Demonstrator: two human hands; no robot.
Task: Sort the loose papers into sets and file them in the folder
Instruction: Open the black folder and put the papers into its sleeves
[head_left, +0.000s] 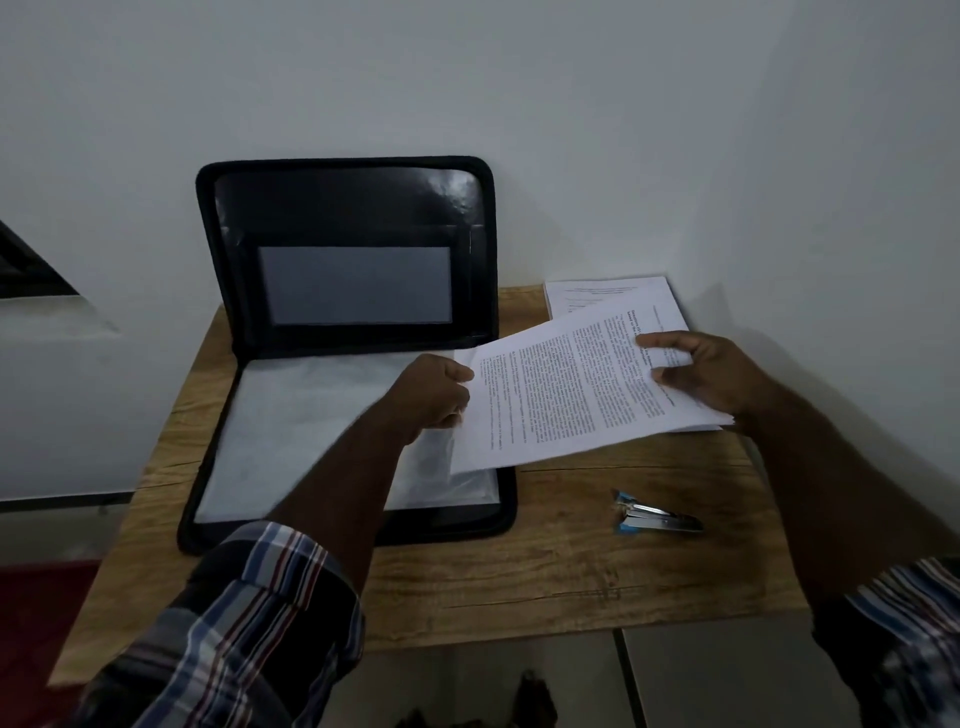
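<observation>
Black folder (249, 291) open on wooden table (571, 582), lid leaning on wall. Left hand (431, 392) pinches printed sheets (566, 395) over folder's right edge; right hand (711, 371) grips their far end. Paper stack (582, 293) behind, stapler (654, 517) near right.

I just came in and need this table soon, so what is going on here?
A person is sorting papers. Both hands hold a printed set of sheets above the wooden table: the left hand pinches its left edge, the right hand grips the right. A black folder stands open against the wall, with clear sleeves in its lower half. More papers lie behind, and a stapler sits untouched nearby.
</observation>
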